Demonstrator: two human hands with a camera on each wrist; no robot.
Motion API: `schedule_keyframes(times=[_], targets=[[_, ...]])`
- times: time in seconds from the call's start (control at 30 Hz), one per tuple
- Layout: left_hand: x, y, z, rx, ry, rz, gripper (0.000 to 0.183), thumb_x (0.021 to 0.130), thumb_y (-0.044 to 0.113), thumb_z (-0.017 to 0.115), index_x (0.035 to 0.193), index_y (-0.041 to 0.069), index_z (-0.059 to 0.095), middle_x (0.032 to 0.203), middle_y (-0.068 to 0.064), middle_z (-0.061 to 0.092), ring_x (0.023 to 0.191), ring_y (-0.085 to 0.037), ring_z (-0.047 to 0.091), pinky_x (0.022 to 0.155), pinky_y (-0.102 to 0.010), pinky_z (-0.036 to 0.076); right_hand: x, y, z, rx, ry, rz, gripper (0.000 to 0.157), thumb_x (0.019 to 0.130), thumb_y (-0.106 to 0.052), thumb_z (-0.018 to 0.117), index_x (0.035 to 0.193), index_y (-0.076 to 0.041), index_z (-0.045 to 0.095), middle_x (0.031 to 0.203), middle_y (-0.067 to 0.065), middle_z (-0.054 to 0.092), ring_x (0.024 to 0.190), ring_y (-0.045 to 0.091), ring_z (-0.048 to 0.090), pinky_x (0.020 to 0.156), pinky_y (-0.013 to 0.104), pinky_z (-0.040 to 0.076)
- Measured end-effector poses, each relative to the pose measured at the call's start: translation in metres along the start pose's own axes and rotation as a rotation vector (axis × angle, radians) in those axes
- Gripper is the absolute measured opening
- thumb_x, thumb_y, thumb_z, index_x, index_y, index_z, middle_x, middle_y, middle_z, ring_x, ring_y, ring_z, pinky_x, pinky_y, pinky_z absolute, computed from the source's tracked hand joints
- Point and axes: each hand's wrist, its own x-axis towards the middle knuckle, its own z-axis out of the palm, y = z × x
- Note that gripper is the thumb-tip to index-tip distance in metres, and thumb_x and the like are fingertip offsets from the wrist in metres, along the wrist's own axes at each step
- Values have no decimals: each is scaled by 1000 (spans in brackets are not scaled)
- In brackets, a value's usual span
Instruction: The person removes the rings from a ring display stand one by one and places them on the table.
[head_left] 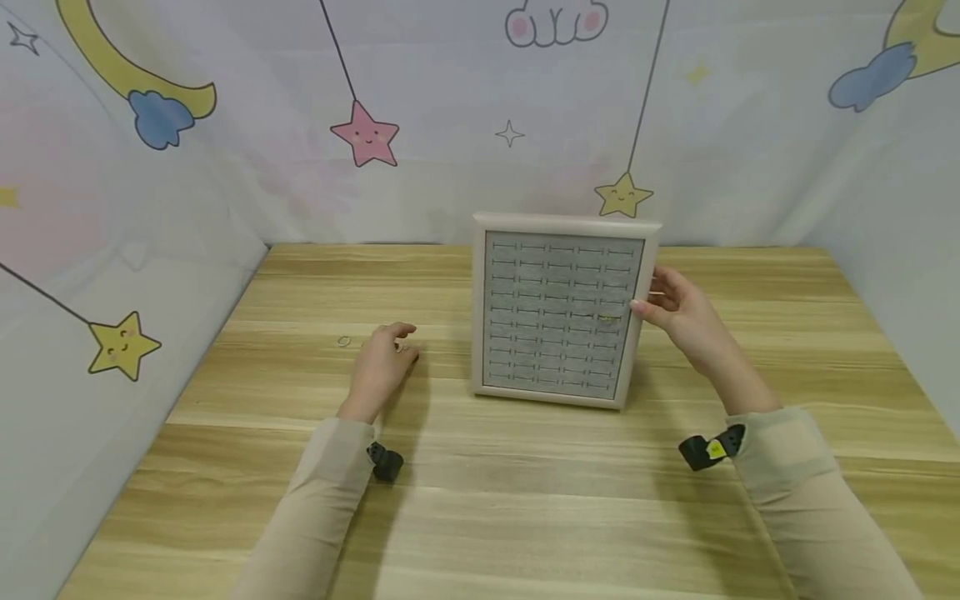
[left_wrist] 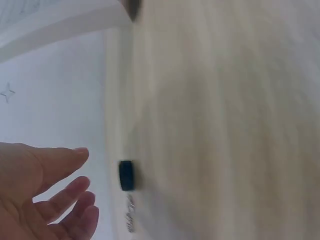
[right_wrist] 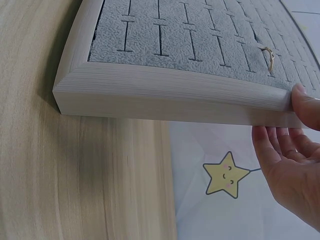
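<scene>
A ring display board (head_left: 558, 312) stands upright on the table, its grey slotted cushion (right_wrist: 165, 35) set in a pale frame. One gold ring (right_wrist: 270, 57) sits in a slot near its right side. My right hand (head_left: 686, 321) grips the right edge of the frame, thumb on the front and fingers behind. To the left, my left hand (head_left: 381, 367) hovers near several small rings, thumb and fingertips apart with nothing between them. Just beyond those fingertips in the left wrist view lie a black ring (left_wrist: 126, 175) and a silver twisted ring (left_wrist: 130, 214). Another silver ring (head_left: 343, 341) lies left of the hand.
The wooden table (head_left: 480, 500) ends at a white cloth backdrop (head_left: 450, 192) printed with stars and moons. Cloth also hangs at both sides. Black wrist cameras (head_left: 386, 462) are strapped at the cuffs.
</scene>
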Motion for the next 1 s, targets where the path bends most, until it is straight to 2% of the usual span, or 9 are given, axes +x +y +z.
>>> schedule_keyframes(times=[0.17, 0.37, 0.57, 0.67, 0.8, 1.0], targets=[[-3, 25, -5, -60, 108, 63, 40, 94, 17, 60, 133, 8, 54, 132, -13, 57, 113, -31, 57, 85, -44, 52, -1, 0, 0, 0, 0, -4, 62, 99, -23, 53, 151, -8, 23, 140, 14, 43, 110, 2, 49, 88, 9, 43], [-10, 60, -8, -189, 255, 204, 36, 94, 13, 60, 129, 5, 56, 125, -14, 60, 105, -29, 58, 82, -39, 53, -1, 0, 1, -7, 3, -9, 62, 99, -22, 53, 151, -7, 24, 139, 15, 44, 110, 2, 49, 87, 8, 44], [-19, 95, -4, -263, 379, 359, 30, 93, 12, 62, 121, 3, 61, 114, -13, 63, 96, -26, 60, 77, -35, 55, -1, -1, 1, -8, 1, -5, 62, 99, -23, 52, 151, -7, 23, 141, 16, 43, 112, 4, 49, 87, 8, 43], [-25, 112, 1, -265, 377, 438, 29, 92, 11, 63, 120, 3, 62, 111, -12, 64, 93, -24, 61, 75, -33, 55, -1, -1, 1, -9, 0, 2, 62, 99, -23, 52, 151, -8, 23, 141, 15, 42, 113, 5, 48, 88, 9, 43], [-31, 130, 10, -223, 322, 524, 28, 92, 12, 63, 119, 4, 62, 111, -9, 65, 93, -21, 62, 74, -28, 55, -1, -1, 1, -7, -1, 5, 62, 99, -23, 52, 151, -8, 23, 140, 14, 42, 111, 3, 48, 88, 9, 43], [-37, 152, 29, -105, 240, 582, 25, 92, 16, 64, 116, 10, 65, 111, -5, 67, 95, -17, 64, 72, -24, 55, -1, -1, 0, -11, 1, -1, 62, 99, -23, 52, 151, -7, 23, 140, 15, 43, 109, 1, 49, 86, 7, 44]])
